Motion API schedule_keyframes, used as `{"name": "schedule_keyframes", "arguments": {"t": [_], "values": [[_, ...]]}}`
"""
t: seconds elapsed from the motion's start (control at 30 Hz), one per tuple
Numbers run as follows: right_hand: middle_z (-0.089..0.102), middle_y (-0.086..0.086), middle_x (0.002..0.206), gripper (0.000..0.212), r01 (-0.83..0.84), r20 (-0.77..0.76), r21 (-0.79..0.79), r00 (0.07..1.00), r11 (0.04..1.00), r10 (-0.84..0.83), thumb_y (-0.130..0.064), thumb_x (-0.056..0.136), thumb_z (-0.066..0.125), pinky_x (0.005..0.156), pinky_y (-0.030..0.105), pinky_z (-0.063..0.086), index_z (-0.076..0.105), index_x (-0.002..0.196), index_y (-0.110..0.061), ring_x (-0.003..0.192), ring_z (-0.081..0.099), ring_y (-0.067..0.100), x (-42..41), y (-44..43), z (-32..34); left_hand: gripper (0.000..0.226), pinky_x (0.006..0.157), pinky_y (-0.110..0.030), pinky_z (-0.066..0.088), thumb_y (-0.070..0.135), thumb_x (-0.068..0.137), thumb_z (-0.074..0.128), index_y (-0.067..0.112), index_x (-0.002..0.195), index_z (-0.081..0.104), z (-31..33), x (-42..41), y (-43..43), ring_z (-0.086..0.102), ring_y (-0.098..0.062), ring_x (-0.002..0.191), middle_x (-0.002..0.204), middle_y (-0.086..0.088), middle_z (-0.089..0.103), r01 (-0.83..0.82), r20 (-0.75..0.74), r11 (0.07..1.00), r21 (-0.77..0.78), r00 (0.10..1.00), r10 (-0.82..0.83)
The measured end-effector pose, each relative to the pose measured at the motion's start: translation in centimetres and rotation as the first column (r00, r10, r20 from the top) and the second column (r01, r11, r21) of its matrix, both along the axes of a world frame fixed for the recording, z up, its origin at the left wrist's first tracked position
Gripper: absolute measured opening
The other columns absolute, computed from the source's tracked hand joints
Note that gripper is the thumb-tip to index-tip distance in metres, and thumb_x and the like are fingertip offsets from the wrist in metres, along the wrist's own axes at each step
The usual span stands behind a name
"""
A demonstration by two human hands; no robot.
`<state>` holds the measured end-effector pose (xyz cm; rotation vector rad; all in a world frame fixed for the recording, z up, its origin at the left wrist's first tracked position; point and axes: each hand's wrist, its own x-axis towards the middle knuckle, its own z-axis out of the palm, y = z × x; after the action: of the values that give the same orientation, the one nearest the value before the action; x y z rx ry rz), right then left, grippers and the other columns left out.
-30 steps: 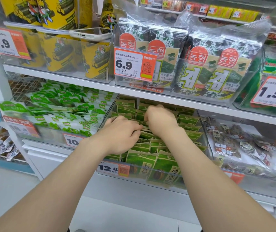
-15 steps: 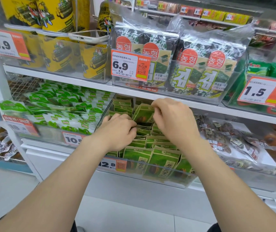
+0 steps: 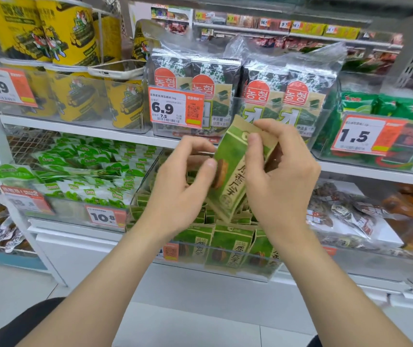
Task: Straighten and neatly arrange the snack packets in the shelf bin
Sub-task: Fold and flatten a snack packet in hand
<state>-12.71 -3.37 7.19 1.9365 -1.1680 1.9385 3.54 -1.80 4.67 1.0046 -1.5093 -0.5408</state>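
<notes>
Head: L hand (image 3: 183, 191), R hand (image 3: 281, 179) pinch 1 packet (image 3: 234, 171) over bin (image 3: 250, 275).

Head camera, single view: wide-angle, faces forward and slightly down, near the bin (image 3: 200, 269), shelves (image 3: 75, 127) across frame.

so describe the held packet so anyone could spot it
Below the 6.9 tag sits a clear bin of green packets. The packet is the only one lifted above those rows, tilted, gripped by the left hand and right hand.
</notes>
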Motion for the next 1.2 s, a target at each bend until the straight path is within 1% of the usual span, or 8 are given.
{"name": "schedule_keyframes", "arguments": {"t": [0.1,0.23,0.43,0.63,0.77,0.9,1.03,1.2], "values": [[0.066,-0.003,0.077,0.011,-0.188,0.230,0.175,0.962,0.966,0.145,-0.018,0.102,0.068,0.063,0.025,0.044,0.073,0.112,-0.017,0.064,0.056,0.007,0.7,0.6,0.3,0.031,0.095,-0.038,0.057,0.015,0.108,0.060,0.024,0.137,0.053,0.2,-1.6,0.6,0.071,-0.018,0.111,0.128,0.002,0.067,0.168,-0.104,0.986,-0.002,0.981,-0.167],[0.076,0.007,0.093,0.015,-0.564,0.440,0.266,0.792,0.782,0.422,-0.019,0.104,0.068,0.071,0.029,0.056,0.075,0.115,-0.013,0.080,0.066,0.009,1.0,0.6,0.6,0.031,0.085,-0.023,0.054,0.020,0.109,0.057,0.020,0.140,0.056,0.1,-1.9,0.4,0.070,-0.008,0.101,0.119,-0.003,0.069,0.218,-0.306,0.971,0.101,0.935,-0.178],[0.080,0.016,0.105,0.034,-0.787,0.721,0.283,0.552,0.548,0.419,-0.031,0.091,0.073,0.077,0.038,0.063,0.078,0.114,-0.005,0.089,0.074,0.024,1.3,0.4,-0.4,0.040,0.103,-0.051,0.051,0.047,0.096,0.069,0.021,0.126,0.066,-0.3,-1.3,0.0,0.066,-0.039,0.125,0.127,-0.017,0.072,0.347,-0.467,0.920,0.184,0.854,-0.228],[0.080,0.002,0.086,0.011,-0.654,0.551,0.382,0.728,0.653,0.407,-0.010,0.100,0.071,0.072,0.028,0.059,0.077,0.092,-0.016,0.076,0.071,0.008,2.2,0.6,-0.8,0.021,0.082,-0.035,0.052,0.043,0.090,0.081,0.025,0.088,0.072,0.1,-1.6,0.5,0.072,-0.017,0.089,0.097,-0.005,0.076,0.300,-0.500,0.933,0.201,0.850,-0.166],[0.078,-0.005,0.081,0.012,-0.528,0.385,0.361,0.835,0.769,0.393,-0.017,0.099,0.072,0.074,0.033,0.062,0.076,0.090,-0.024,0.075,0.072,0.008,2.6,0.3,-1.2,0.036,0.083,-0.046,0.050,0.053,0.078,0.075,0.021,0.095,0.073,0.2,-1.1,0.5,0.066,-0.026,0.093,0.100,-0.013,0.072,0.322,-0.534,0.916,0.240,0.831,-0.153],[0.077,-0.005,0.079,0.015,-0.563,0.427,0.337,0.806,0.754,0.411,-0.011,0.099,0.074,0.072,0.024,0.058,0.076,0.089,-0.021,0.073,0.070,0.005,2.4,0.3,-0.9,0.065,0.109,-0.072,0.043,0.058,0.083,0.079,0.006,0.120,0.071,0.3,-1.0,0.5,0.061,-0.055,0.124,0.130,-0.032,0.067,0.360,-0.567,0.891,0.277,0.810,-0.151],[0.076,-0.008,0.077,0.017,-0.601,0.444,0.327,0.779,0.729,0.443,-0.010,0.097,0.076,0.071,0.019,0.054,0.075,0.086,-0.023,0.072,0.069,0.003,2.1,0.3,-0.6,0.056,0.099,-0.058,0.041,0.045,0.088,0.077,0.006,0.128,0.070,0.4,-0.7,0.2,0.064,-0.042,0.113,0.138,-0.036,0.060,0.373,-0.666,0.886,0.274,0.738,-0.104],[0.079,0.001,0.084,0.004,-0.609,0.489,0.301,0.759,0.734,0.430,-0.015,0.095,0.079,0.073,0.029,0.058,0.079,0.092,-0.015,0.076,0.072,0.011,1.8,0.3,-0.6,0.039,0.092,-0.053,0.039,0.036,0.090,0.077,0.012,0.120,0.077,0.7,-0.7,-0.2,0.065,-0.030,0.097,0.114,-0.017,0.072,0.403,-0.670,0.871,0.281,0.732,-0.123]]}}
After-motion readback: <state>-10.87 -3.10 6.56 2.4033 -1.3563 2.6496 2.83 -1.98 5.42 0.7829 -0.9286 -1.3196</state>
